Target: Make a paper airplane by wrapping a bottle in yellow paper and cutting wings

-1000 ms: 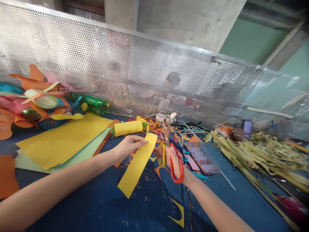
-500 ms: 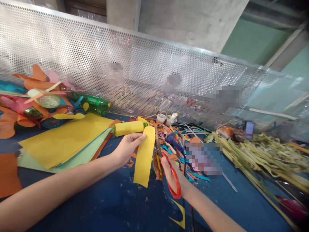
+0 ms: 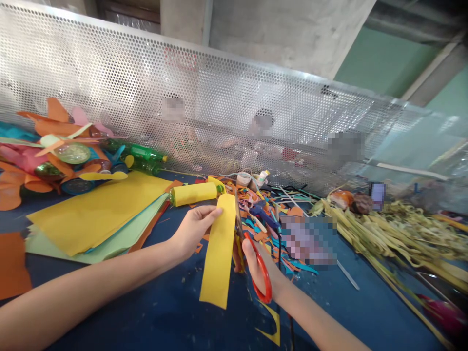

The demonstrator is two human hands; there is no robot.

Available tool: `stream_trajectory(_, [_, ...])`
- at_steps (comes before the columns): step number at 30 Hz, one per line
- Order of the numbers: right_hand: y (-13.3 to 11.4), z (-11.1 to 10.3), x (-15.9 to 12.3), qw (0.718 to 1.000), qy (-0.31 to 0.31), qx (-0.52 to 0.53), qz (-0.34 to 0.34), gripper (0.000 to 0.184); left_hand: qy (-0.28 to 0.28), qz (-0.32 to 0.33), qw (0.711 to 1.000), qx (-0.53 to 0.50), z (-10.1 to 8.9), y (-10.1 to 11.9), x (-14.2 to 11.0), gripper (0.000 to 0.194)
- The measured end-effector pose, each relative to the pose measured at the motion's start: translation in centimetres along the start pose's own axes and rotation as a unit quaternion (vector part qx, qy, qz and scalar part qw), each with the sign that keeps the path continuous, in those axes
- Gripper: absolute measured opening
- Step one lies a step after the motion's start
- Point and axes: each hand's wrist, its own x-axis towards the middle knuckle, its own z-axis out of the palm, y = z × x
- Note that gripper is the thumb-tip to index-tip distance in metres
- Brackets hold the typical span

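Note:
A yellow paper strip with a rounded top end is pinched near that end by my left hand, its thumb on the front. My right hand grips red-handled scissors, fingers through the loops. The blades point up and away, along the strip's right edge; whether they touch the paper I cannot tell. Below the scissors a curved yellow offcut lies on the blue table. Behind my left hand rests a green bottle wrapped in yellow paper.
Coloured sheets are stacked at left, below bottle-and-paper crafts. Paper scraps, a glue gun and a small white bottle lie beyond the scissors. Dried husks spread at right. A perforated metal screen stands behind.
The yellow strip has shifted slightly downward in my left hand's pinch, its lower end now nearer me. My right hand and the scissors have moved only a little.

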Motion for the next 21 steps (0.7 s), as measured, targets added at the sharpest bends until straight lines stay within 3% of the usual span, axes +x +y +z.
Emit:
stream_trajectory(6, [-0.3, 0.1, 0.3, 0.999, 0.017, 0.04, 0.0, 0.046, 0.002, 0.004, 1.0, -0.004, 0.2, -0.3, -0.2, 0.032])
stream_trajectory(11, [-0.9, -0.2, 0.5, 0.998, 0.036, -0.005, -0.055, 0.045, 0.001, 0.003, 1.0, -0.009, 0.2, -0.4, -0.3, 0.031])
stream_trajectory(16, [0.2, -0.2, 0.6, 0.999, 0.02, -0.034, 0.001, 0.053, -0.004, 0.001, 1.0, -0.008, 0.3, -0.3, -0.4, 0.03])
stream_trajectory(21, [1.2, 0.0, 0.7, 0.999, 0.044, 0.005, 0.007, 0.048, -0.009, -0.004, 1.0, -0.004, 0.4, -0.2, -0.5, 0.031])
